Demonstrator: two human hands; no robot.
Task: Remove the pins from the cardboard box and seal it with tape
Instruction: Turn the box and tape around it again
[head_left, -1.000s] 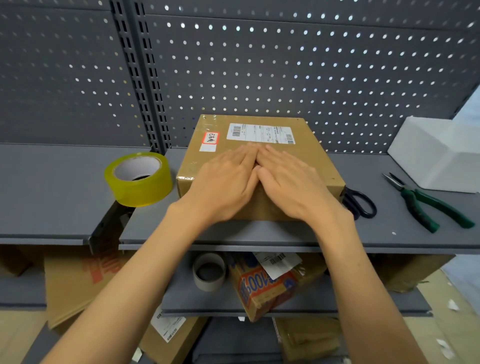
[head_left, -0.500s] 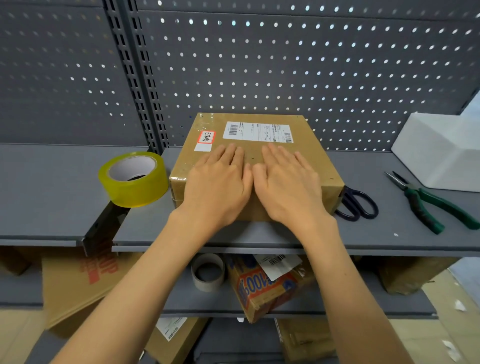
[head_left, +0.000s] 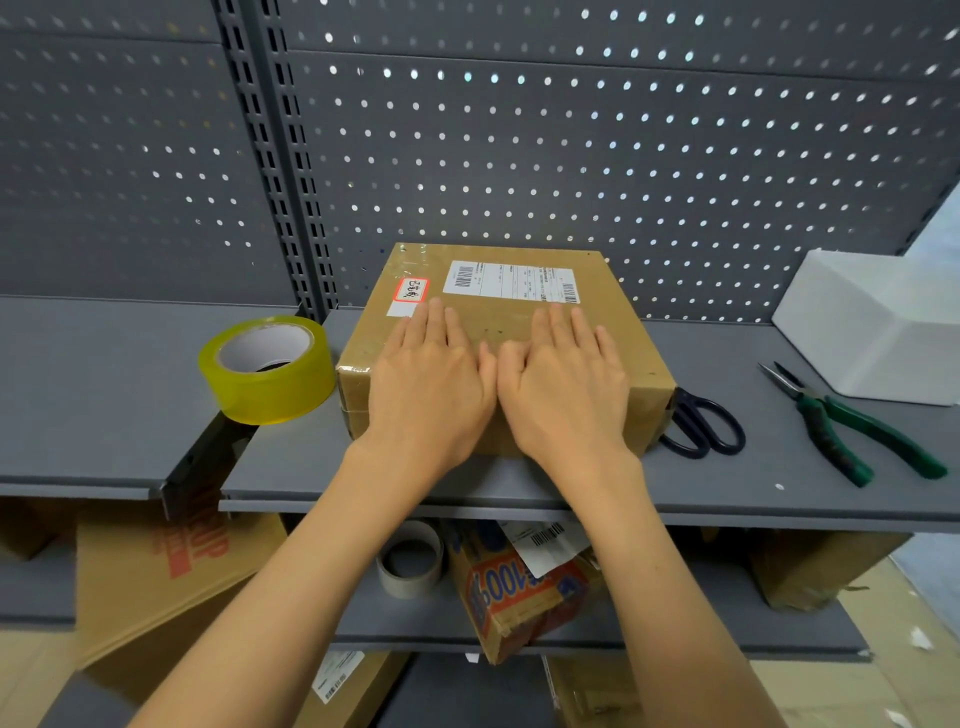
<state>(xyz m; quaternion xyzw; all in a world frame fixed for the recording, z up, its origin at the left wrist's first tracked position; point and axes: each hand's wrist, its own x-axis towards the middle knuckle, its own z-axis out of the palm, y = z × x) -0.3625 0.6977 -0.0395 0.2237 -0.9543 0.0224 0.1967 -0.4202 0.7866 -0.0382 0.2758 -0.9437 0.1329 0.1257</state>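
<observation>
A brown cardboard box (head_left: 498, 291) with a white shipping label and a red-bordered sticker sits on the grey shelf (head_left: 727, 488) against the pegboard. My left hand (head_left: 431, 374) and my right hand (head_left: 566, 374) lie flat side by side on the box's top, fingers straight, thumbs almost touching over the middle. A roll of yellowish clear tape (head_left: 267, 366) stands on the shelf just left of the box. No pins are visible; the hands hide the near half of the top.
Dark-handled scissors (head_left: 701, 423) lie against the box's right side, green-handled pliers (head_left: 852, 421) farther right. A white foam block (head_left: 872, 322) sits at the back right. Below, the lower shelf holds an empty tape core (head_left: 410, 558) and several cardboard boxes.
Both hands have slid apart across the box top, from fingertips meeting at the centre to lying parallel with fingers spread. The box has stayed in place.
</observation>
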